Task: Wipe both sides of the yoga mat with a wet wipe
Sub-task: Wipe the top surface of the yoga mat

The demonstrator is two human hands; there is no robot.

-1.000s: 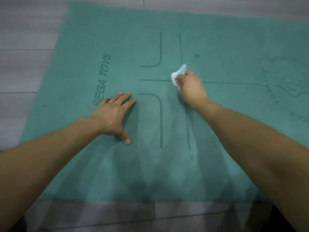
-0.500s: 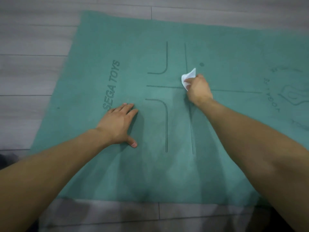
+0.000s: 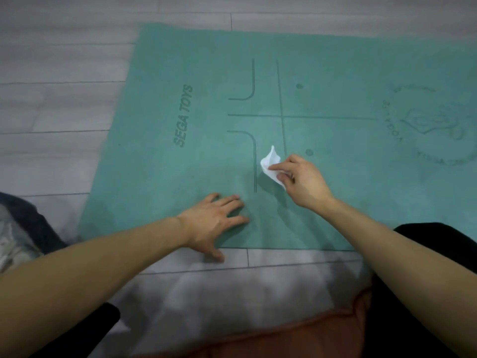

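A teal yoga mat (image 3: 335, 73) lies flat on the floor, printed side up with dark guide lines, the words SEGA TOYS and a round logo at the right. My right hand (image 3: 302, 183) pinches a crumpled white wet wipe (image 3: 269, 164) and holds it against the mat near the front edge, just right of a curved guide line. My left hand (image 3: 214, 220) rests flat on the mat's front edge with fingers spread, its thumb out on the floor.
Grey wood-look floor planks (image 3: 64, 73) surround the mat. A dark and pale bundle of cloth (image 3: 20, 228) lies at the left edge. An orange cushion (image 3: 284, 337) and my dark-clothed knee (image 3: 438, 241) sit at the bottom right.
My right hand has dragged the wipe from the mat's centre cross toward the near edge. My left hand has slid back to the front edge. The view has tilted down.
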